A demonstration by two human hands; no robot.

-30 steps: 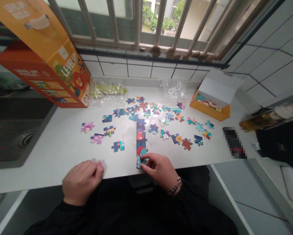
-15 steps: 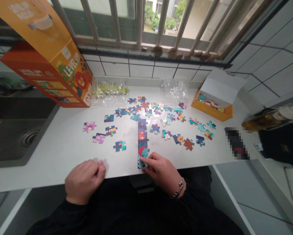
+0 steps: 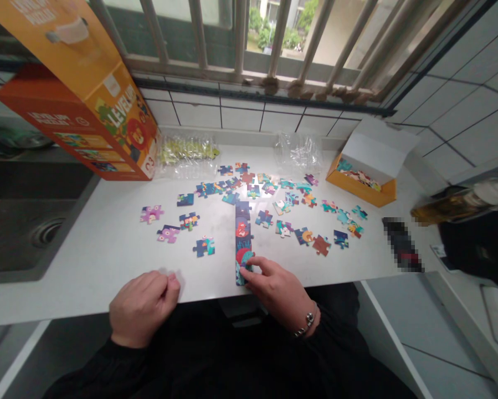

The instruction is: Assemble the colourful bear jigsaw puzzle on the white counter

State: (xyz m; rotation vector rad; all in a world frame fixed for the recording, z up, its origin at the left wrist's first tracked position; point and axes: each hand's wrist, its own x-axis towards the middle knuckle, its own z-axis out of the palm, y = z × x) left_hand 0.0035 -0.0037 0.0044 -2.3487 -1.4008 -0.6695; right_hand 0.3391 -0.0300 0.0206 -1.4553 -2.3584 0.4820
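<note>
A narrow strip of joined jigsaw pieces [image 3: 244,230] runs from the counter's middle towards the front edge, mostly dark blue with red figures. My right hand [image 3: 276,282] is at its near end, thumb and index finger bent in a pinch over the lowest pieces and partly covering them. My left hand [image 3: 144,307] rests as a closed fist on the front edge, left of the strip, with nothing visible in it. Loose pieces lie on both sides, among them a blue and teal piece [image 3: 204,246], a purple piece [image 3: 168,233] and a brown piece [image 3: 321,245].
An orange puzzle box [image 3: 107,127] stands at the back left beside a sink [image 3: 28,227]. Plastic bags, one holding green pieces [image 3: 190,151], lie along the wall. At the right are an open small box [image 3: 363,188], a blurred dark object [image 3: 401,244] and a bottle [image 3: 443,205].
My right thumb has moved up onto the strip's near end, and the index finger has bent and drawn back towards its right edge. My left fist has stayed put.
</note>
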